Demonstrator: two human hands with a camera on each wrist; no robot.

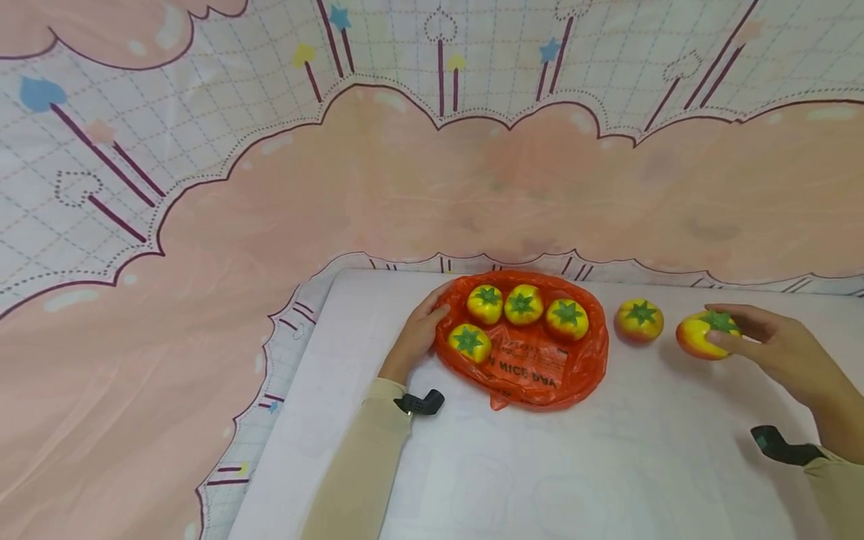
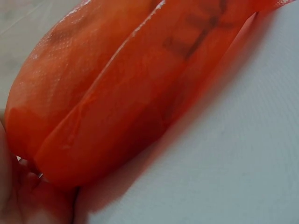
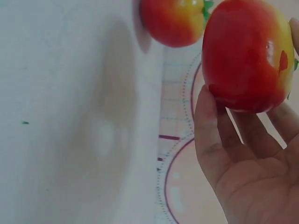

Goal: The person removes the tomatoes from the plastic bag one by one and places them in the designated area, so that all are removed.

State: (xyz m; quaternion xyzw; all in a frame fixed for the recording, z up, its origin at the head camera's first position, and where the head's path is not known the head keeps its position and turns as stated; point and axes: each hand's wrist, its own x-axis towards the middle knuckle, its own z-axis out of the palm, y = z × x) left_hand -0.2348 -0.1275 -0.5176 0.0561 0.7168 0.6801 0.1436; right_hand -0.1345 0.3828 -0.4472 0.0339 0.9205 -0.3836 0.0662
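A red plastic bag [image 1: 587,367] lies spread with its rim rolled out and several yellow-and-red toy tomatoes in it, one of them a toy tomato [image 1: 470,343] at the front left. At the bag's left side, my left hand [image 1: 420,330] grips the rim, thumb on top; the left wrist view shows the red film close up. My right hand [image 1: 776,341] holds another toy tomato [image 1: 702,337] between thumb and fingers, right of the bag. In the right wrist view this toy tomato [image 3: 247,56] shows its glossy red side, raised above the tabletop.
Between the bag and my right hand, a loose toy tomato [image 1: 639,322] sits on the white table [image 1: 513,472]. A patterned cloth [image 1: 432,195] hangs behind the table and down its left side. Black wrist cameras [image 1: 421,403] sit on both sleeves.
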